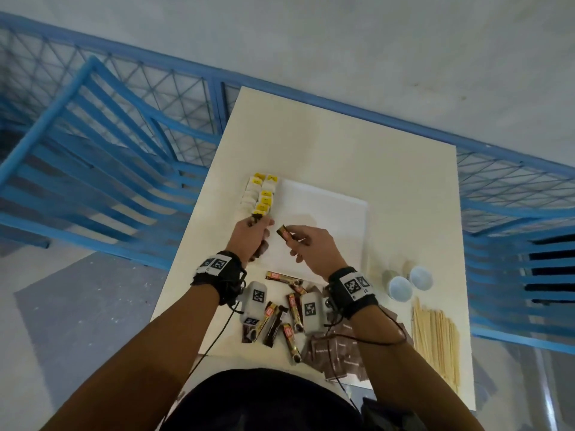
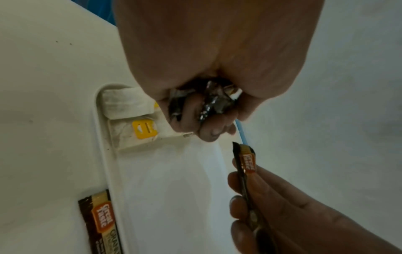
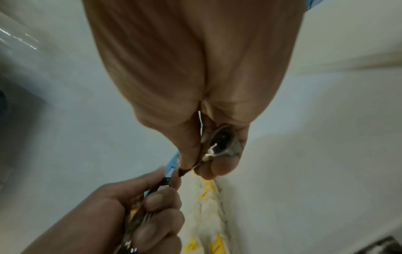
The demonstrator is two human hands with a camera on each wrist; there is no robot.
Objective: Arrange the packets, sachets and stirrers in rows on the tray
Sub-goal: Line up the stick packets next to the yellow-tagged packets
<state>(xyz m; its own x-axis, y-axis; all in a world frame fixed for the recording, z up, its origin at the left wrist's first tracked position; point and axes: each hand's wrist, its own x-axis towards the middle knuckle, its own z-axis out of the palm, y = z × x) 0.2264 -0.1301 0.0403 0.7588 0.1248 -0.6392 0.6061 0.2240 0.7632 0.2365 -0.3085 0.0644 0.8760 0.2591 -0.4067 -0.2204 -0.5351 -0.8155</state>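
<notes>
Head view: my right hand (image 1: 314, 247) pinches one glossy coffee stick (image 1: 283, 232), long axis angled toward the tea-bag row (image 1: 260, 194) just beyond my left hand (image 1: 252, 236), which grips a bundle of sticks over the tray (image 1: 348, 213).

Left wrist view: crinkled foil ends (image 2: 208, 101) fill the left fist; papery tea bags lie just beside it.

Right wrist view: thumb and fingers clamp the stick's flat end.

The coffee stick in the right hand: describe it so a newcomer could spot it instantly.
Start at the white tray mid-table. Above its near left part, the right hand pinches one coffee stick. Unlike the loose sticks lying near the table's front edge, it is lifted, and the left hand grips a whole bundle.
</notes>
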